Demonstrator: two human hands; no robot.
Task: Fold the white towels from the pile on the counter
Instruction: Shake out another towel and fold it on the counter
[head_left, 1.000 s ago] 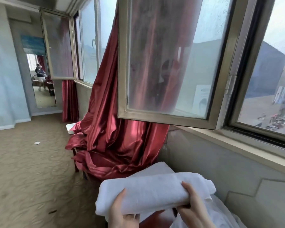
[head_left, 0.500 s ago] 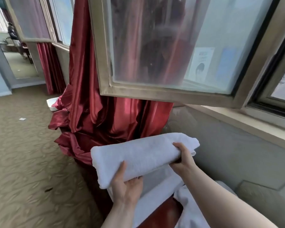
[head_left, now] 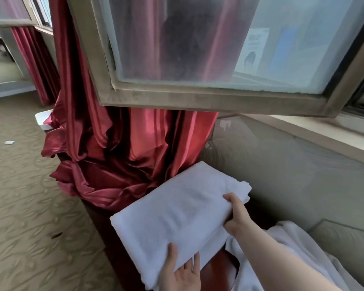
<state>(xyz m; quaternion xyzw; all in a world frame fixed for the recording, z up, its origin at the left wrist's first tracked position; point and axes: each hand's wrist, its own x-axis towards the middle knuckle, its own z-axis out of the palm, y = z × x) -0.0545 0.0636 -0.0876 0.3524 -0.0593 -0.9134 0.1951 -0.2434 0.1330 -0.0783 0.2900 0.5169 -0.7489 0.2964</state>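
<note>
A folded white towel (head_left: 177, 213) lies flat on the dark red-brown counter (head_left: 221, 267), its far corner against the red curtain. My left hand (head_left: 180, 271) holds its near edge, thumb on top and fingers under. My right hand (head_left: 237, 217) grips its right edge, thumb on top. A pile of loose white towels (head_left: 288, 255) lies to the right, under and behind my right forearm.
A red satin curtain (head_left: 105, 148) hangs bunched behind the counter's far end. An open window pane with a brown frame (head_left: 198, 97) juts out overhead. A grey wall and sill run along the right. Patterned carpet (head_left: 23, 206) lies to the left.
The folded towel, held up in both hands before, has come down flat onto the counter. The view has tilted downward and moved closer.
</note>
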